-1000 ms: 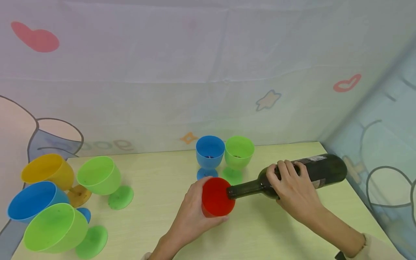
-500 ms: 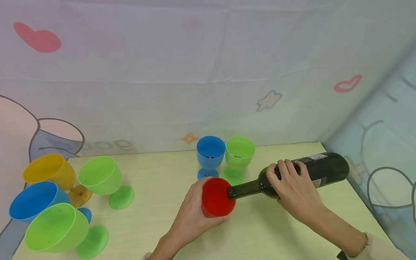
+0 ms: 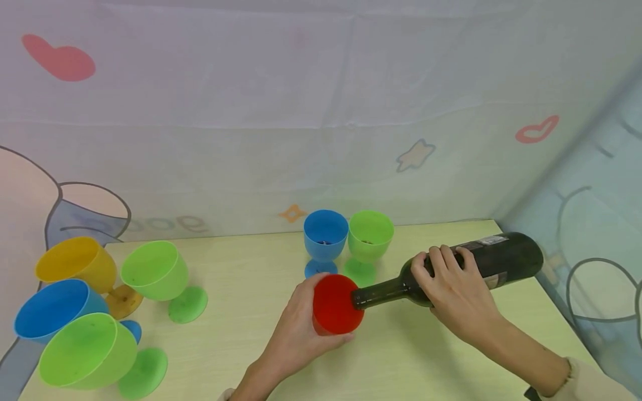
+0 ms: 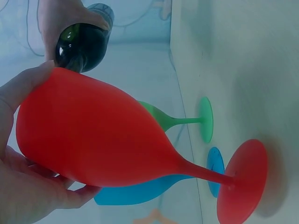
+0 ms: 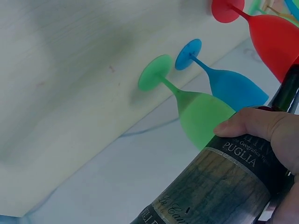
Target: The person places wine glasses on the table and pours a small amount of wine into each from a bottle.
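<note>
My left hand (image 3: pixel 301 323) grips the bowl of a red goblet (image 3: pixel 335 317), thumb on the near side. In the left wrist view the goblet (image 4: pixel 103 135) shows its stem and round foot, just over or on the table; which, I cannot tell. With my right hand (image 3: pixel 458 295) I hold a dark green wine bottle (image 3: pixel 511 259) round its body and shoulder. The bottle is tilted, base up to the right, its mouth at the red goblet's right rim. A label reading "PUGLIA" faces the right wrist view, on the bottle (image 5: pixel 210 182). No stream of liquid is visible.
Behind the red goblet stand a blue goblet (image 3: pixel 325 245) and a green goblet (image 3: pixel 370 245), small dark bits inside each. At the left are a yellow goblet (image 3: pixel 82 267), another blue goblet (image 3: pixel 60 312) and two green goblets (image 3: pixel 155 273). A printed cloth (image 3: pixel 251 111) hangs behind the table (image 3: pixel 241 289).
The bottle's base has risen slightly and shifted a little right, so it tilts a bit more. The left hand and the red goblet stay nearly in place.
</note>
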`<state>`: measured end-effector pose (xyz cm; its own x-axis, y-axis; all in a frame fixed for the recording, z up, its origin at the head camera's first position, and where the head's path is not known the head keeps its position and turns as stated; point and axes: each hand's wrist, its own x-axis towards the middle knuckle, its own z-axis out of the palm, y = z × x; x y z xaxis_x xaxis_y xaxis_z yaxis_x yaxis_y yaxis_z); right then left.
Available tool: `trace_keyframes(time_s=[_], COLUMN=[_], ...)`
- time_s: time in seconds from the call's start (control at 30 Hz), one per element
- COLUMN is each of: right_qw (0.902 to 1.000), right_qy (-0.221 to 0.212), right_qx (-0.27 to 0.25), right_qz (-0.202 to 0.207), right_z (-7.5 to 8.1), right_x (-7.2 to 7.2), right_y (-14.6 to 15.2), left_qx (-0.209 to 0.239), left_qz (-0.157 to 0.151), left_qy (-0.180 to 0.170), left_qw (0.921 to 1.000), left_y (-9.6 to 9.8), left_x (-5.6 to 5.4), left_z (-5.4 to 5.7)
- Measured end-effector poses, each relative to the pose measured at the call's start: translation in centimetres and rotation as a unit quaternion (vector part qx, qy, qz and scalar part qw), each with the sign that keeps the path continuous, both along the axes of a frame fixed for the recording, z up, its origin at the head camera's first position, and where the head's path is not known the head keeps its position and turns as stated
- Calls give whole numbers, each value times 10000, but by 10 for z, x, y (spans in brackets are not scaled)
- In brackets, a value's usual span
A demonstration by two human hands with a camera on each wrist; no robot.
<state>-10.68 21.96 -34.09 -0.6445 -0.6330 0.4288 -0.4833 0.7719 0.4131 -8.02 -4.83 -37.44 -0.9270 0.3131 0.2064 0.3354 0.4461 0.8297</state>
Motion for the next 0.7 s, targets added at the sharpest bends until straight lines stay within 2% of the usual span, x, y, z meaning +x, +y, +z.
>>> trace_keyframes(time_s=[0.17,0.7], right_qw=[9999,9999], right_qy=[84,117], right_qx=[64,54], right_qz=[4,41], right_z=[2,5], right_x=[0,0], right_y=[0,0], left_qx=[-40,8], left_qz=[-9,14], left_qy=[61,-61], left_qw=[10000,10000], left_y=[0,2], left_x=[0,1], left_z=[0,4])
